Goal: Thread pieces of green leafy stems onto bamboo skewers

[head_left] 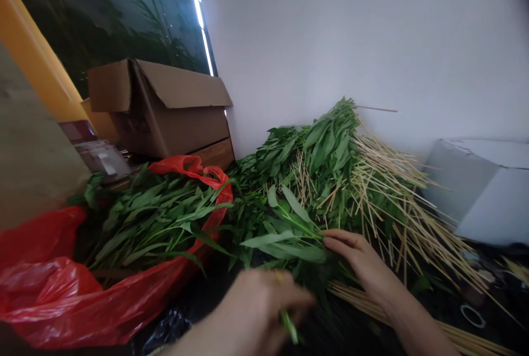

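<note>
Right hand (pixel 356 252) pinches the leafy bunch (pixel 285 248) by its stems (pixel 308 229), presumably sparing the leaves (pixel 264 239), while the blurred left hand (pixel 264 298) clenches green stalk (pixel 290 327).

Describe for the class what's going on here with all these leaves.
A person is handling greenery with both bare hands. The right hand pinches a leafy sprig near its stem end; the left hand, blurred, appears closed on a green stem. To the left, an open red plastic bag holds more leaves. Beyond the hands lie heaped leafy bunches and thin tan sticks.
</note>
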The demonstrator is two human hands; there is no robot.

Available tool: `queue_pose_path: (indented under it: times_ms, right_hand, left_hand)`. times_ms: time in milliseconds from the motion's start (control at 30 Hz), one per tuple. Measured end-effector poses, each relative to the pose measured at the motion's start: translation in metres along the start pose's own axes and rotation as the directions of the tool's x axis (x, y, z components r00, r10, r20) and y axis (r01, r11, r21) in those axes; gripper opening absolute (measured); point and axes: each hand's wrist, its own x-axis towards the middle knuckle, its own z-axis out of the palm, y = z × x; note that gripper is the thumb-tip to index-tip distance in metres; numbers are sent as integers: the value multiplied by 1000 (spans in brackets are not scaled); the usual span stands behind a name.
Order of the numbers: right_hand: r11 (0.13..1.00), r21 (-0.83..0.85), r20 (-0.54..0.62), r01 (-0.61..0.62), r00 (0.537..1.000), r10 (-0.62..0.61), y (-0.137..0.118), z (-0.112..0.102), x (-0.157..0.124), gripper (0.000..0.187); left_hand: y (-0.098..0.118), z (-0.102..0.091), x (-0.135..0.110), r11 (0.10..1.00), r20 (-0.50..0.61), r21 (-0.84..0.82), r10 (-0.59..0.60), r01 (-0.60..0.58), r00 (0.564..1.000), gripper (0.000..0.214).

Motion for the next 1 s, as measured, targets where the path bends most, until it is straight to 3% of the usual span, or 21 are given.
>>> queue_pose_path:
  times_ms: [33,67,133,200,333,467,567,633,700,767,833,933,967,1000]
  right_hand:
    - [1000,2,22,6,1000,-6,-2,1,-1,30]
    - [1000,1,47,14,999,-14,-3,2,-3,28]
    - [1000,-10,94,21,995,-20,-6,5,-5,26]
    - [1000,-9,97,9,995,-8,-8,7,-7,23]
    - [1000,8,99,-12,995,11,-7,9,-9,22]
    - [1000,-29,179,-2,984,7,-9,9,-9,24]
    - [998,-48,239,29,971,-17,-12,11,-9,24]
    - [998,-33,256,48,966,-38,-13,15,-9,23]
    - [999,-5,254,52,966,-49,-14,18,-10,23]
    - [998,14,242,62,968,-63,-15,19,-11,24]
    - [996,-14,222,90,971,-85,-15,17,-10,24]
    - [984,-122,155,131,982,-111,-15,8,-8,22]
    - [979,-150,132,139,984,-119,-15,5,-8,23]
    - [976,-166,114,143,986,-125,-15,2,-7,24]
  left_hand:
    - [-10,-7,6,991,-197,101,-71,92,978,30]
    - [-20,-12,12,964,-359,207,-84,168,929,30]
    - [-39,-18,23,882,-524,393,-17,260,852,27]
    - [-52,-18,31,807,-495,533,54,254,867,25]
    - [-67,-12,36,711,-337,689,144,140,930,19]
    - [-78,-10,37,732,-286,679,196,55,938,11]
    - [-84,-7,41,886,-399,461,151,55,905,12]
    - [-84,-3,46,976,-526,209,59,62,849,14]
    - [-81,-1,52,995,-616,-57,-98,81,781,12]
    - [-80,-1,56,950,-625,-296,-268,95,733,8]
    - [-84,-7,58,850,-615,-523,-423,57,666,7]
    - [-95,-26,53,683,-642,-720,-586,-124,494,9]
    - [-99,-33,50,657,-650,-734,-602,-175,464,11]
    - [-101,-39,47,656,-654,-730,-588,-192,475,12]
